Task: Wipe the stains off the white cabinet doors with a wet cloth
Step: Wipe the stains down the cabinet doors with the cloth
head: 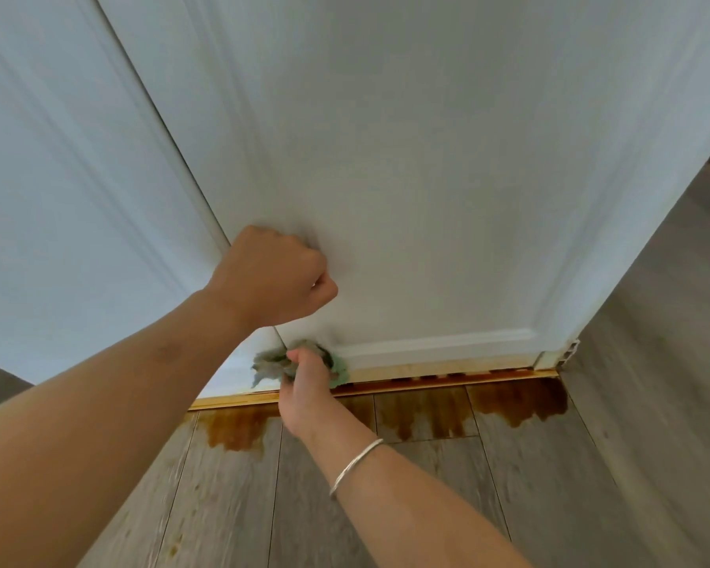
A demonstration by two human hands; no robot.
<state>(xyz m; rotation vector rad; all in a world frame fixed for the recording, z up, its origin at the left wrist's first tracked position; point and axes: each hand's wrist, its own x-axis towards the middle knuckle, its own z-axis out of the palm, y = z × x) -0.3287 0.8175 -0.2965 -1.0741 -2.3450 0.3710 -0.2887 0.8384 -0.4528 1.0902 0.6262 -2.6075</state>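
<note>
Grey floor (386, 506) boards are showing brown stains beneath the door (427, 198). Our right hand (304, 387) fingers are clamping the cloth (281, 360) at its bottom-left corner; our left hand (271, 276), fisted, is bracing. Drips risk spreading that staining.

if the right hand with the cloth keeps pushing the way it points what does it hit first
Probably the bottom left corner of the white cabinet door. The right hand points up and away, and its cloth already seems to touch the door there, just above the wooden strip. Depth is hard to judge.
</note>
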